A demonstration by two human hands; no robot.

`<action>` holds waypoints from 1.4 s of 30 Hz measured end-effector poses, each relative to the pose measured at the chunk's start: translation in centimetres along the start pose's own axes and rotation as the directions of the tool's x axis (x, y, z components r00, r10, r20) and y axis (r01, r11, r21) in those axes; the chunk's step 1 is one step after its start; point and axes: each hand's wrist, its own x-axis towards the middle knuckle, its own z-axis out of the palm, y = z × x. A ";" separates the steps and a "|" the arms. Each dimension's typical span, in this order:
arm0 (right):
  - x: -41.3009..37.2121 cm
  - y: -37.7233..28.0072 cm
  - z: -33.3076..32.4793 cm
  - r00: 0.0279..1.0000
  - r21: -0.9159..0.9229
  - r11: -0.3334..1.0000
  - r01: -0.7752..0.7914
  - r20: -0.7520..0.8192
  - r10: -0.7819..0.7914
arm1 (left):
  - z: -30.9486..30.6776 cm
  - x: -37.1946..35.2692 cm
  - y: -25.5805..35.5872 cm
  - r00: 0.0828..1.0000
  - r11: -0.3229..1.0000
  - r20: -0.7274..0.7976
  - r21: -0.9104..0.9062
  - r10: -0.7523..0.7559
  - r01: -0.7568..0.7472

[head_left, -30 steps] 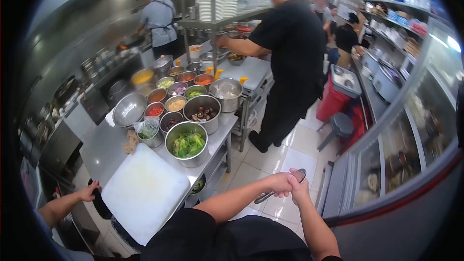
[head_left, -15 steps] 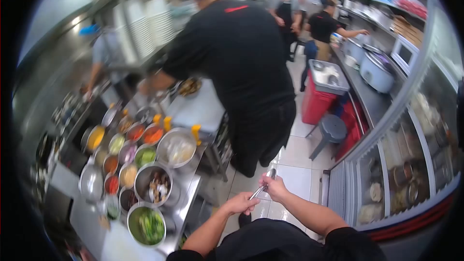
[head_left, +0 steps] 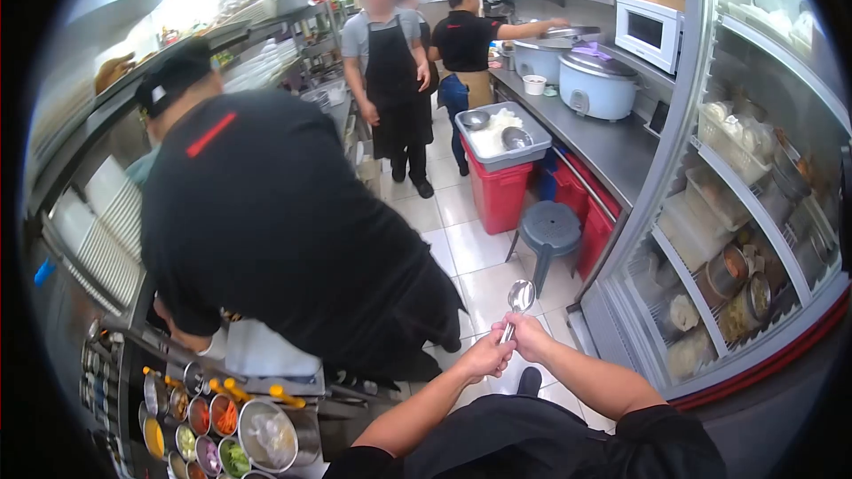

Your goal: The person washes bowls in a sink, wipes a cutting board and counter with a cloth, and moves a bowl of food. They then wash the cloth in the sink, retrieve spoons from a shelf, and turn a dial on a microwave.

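A metal spoon (head_left: 522, 295) points up and away from me in front of my apron, its bowl above my hands. My left hand (head_left: 488, 356) is closed on the lower handle. My right hand (head_left: 531, 338) is closed round the handle too, right beside the left one. Below both hands are the tiled floor and my dark shoe (head_left: 530, 380).
A co-worker in black (head_left: 266, 222) bends over the counter at left, near bowls of cut vegetables (head_left: 225, 415). Ahead stand a grey stool (head_left: 549, 227), a red bin (head_left: 497, 198) and more people. A glass-door fridge (head_left: 692, 257) flanks my right side; rice cookers (head_left: 596, 84) stand beyond.
My view has swung right and up, so the bowls now sit low at left. The spoon has turned more upright, and my hands have come closer together on it.
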 end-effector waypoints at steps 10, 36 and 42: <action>13.8 -11.8 -10.3 1.000 -0.018 1.000 0.011 0.028 -0.010 | -0.2 18.3 8.2 1.000 0.983 -0.009 -0.183 -0.023 0.021; 44.0 -43.2 -34.5 0.694 -0.918 0.134 -0.372 -0.371 -0.617 | -14.5 53.1 32.6 0.986 0.953 -0.167 -0.302 -0.019 -0.033; 53.4 -46.8 -37.5 0.670 -0.932 -0.016 -0.363 -0.249 -0.699 | -18.1 63.9 36.8 0.931 0.921 -0.364 -0.372 -0.027 -0.118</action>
